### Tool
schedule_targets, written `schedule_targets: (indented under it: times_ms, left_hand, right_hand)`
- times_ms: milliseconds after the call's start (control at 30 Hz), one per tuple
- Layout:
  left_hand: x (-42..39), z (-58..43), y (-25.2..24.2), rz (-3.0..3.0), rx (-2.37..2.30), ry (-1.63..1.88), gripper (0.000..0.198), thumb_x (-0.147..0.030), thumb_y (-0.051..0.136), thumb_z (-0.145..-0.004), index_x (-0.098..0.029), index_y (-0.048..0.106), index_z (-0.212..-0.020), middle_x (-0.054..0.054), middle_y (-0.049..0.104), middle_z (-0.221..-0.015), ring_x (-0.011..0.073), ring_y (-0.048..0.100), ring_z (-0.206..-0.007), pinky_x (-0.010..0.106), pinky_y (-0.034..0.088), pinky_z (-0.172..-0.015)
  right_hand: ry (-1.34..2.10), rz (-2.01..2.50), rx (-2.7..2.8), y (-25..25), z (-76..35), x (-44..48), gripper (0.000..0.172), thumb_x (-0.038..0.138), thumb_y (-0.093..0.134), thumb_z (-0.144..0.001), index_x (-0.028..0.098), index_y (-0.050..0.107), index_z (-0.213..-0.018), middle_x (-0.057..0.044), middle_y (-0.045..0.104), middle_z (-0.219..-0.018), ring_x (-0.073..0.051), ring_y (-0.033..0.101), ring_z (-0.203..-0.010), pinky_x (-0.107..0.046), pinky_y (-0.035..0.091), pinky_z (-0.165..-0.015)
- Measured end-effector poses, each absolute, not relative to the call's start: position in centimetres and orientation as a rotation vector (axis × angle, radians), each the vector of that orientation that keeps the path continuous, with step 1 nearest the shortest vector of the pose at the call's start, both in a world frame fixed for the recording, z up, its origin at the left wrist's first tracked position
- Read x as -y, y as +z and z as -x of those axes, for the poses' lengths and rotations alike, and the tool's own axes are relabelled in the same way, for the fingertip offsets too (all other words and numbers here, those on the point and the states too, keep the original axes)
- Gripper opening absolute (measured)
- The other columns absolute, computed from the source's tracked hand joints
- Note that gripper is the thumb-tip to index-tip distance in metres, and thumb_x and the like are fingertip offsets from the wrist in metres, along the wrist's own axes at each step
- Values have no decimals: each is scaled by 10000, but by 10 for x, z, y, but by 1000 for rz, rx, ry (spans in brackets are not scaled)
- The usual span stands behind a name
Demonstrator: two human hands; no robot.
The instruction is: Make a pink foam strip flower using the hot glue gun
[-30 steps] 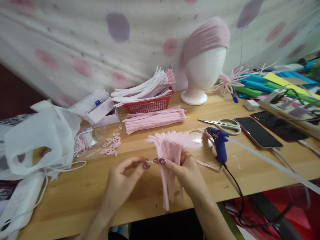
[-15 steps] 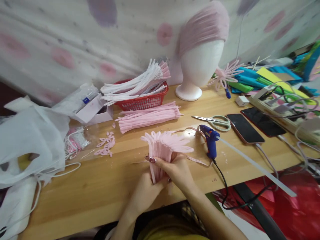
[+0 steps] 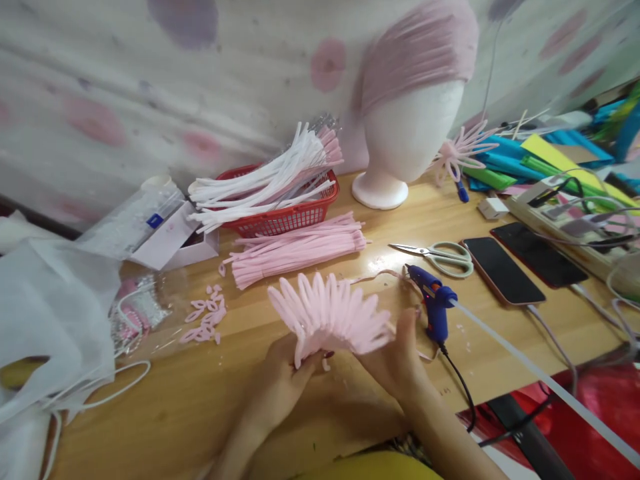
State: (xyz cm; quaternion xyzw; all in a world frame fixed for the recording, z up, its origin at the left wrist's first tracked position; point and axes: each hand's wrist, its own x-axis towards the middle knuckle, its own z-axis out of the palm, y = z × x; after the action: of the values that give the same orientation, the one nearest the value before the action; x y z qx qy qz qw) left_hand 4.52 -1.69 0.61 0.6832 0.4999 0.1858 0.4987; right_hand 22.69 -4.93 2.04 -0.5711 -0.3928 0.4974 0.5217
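Both of my hands hold a fan-shaped bundle of folded pink pipe cleaners (image 3: pixel 327 313) just above the wooden table (image 3: pixel 165 393). My left hand (image 3: pixel 283 377) grips its lower left end with fingers curled. Gripping the bundle's right side is my right hand (image 3: pixel 395 357), thumb raised along the edge. The looped tips spread upward and outward. A blue hot glue gun (image 3: pixel 434 303) stands just right of my right hand, its cord trailing off the table edge.
A pile of straight pink pipe cleaners (image 3: pixel 297 248) lies behind the bundle, before a red basket (image 3: pixel 285 215) of white and pink ones. A foam head (image 3: pixel 413 133) wears a pink band. Scissors (image 3: pixel 440 253), two phones (image 3: pixel 503 270), small pink loops (image 3: pixel 203 313) and white bags (image 3: pixel 55 313) lie around.
The bundle has been raised and fanned out wider. My left hand moved from pinching one strand to gripping the bundle's base, and both hands now hold it from below.
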Motion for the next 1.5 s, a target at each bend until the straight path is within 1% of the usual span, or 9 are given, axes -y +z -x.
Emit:
schedule_targets:
  times_ms: [67,300,467,567,700,867,1067,1367,1500]
  left_hand:
    - [11,-43,4,-1733,-1206,405,234,-351,574,-895,-258,765,-994,55,780,-1032,276,700,-1018,378,540,-887]
    - [-20,-49,39,-1971,-955,370,372,-173,468,-885,-292,748,-1099,15,771,-1096,260,661,-1132,392,508,-1001]
    - [-42,-58,52,-2042,-882,328,382,-198,468,-893,-305,735,-1144,14,776,-1073,290,660,-1129,448,511,-1017]
    - [-50,-47,47,-2031,-896,367,383,-243,515,-902,-309,677,-1243,31,699,-1270,294,580,-1256,489,438,-1096]
    - [-64,-18,58,-1920,-841,361,875,-392,854,-670,-334,458,-1448,61,553,-1454,316,480,-1356,491,371,-1148]
    - [-79,-13,95,-1867,-797,651,473,-486,641,-880,-336,582,-1324,21,657,-1121,186,603,-1044,296,493,-928]
    - [-77,-44,114,-2110,-835,379,270,-421,634,-883,-239,731,-1057,-18,674,-789,123,537,-660,238,417,-587]
    - [-61,-49,123,-2053,-849,335,65,-271,723,-800,-229,723,-849,-55,724,-786,83,585,-628,171,436,-552]
    - [-53,-45,127,-2161,-764,468,50,-166,703,-797,-212,695,-783,-67,693,-696,58,559,-560,148,397,-492]
  right_hand:
    - [1311,1256,796,25,-229,45,960,886,118,-801,212,736,-1094,-149,758,-946,-318,676,-1078,-431,532,-876]
    - [1434,924,507,46,-237,37,414,594,691,-784,255,778,-1005,-91,772,-961,-300,688,-1040,-393,528,-902]
    - [1479,813,506,45,-241,30,233,454,757,-799,246,797,-894,-62,772,-848,-252,719,-871,-359,556,-829]
    - [1460,785,482,43,-242,28,207,441,743,-825,259,799,-905,-47,766,-818,-227,719,-813,-340,561,-801]
    - [1438,803,465,40,-241,26,205,436,753,-820,266,801,-924,-40,762,-797,-211,712,-764,-311,561,-736]
    - [1429,908,536,39,-239,26,264,487,766,-790,259,809,-918,-43,768,-793,-197,696,-708,-277,536,-652]
    - [1369,1009,752,39,-238,29,233,457,685,-884,299,798,-1011,-25,776,-946,-197,699,-889,-300,515,-826]
    - [1236,1106,965,52,-233,32,229,436,606,-947,322,784,-1035,-10,779,-1018,-184,704,-946,-300,509,-877]
    - [1297,981,742,49,-229,29,401,562,489,-967,278,770,-992,-51,792,-976,-214,727,-941,-360,546,-868]
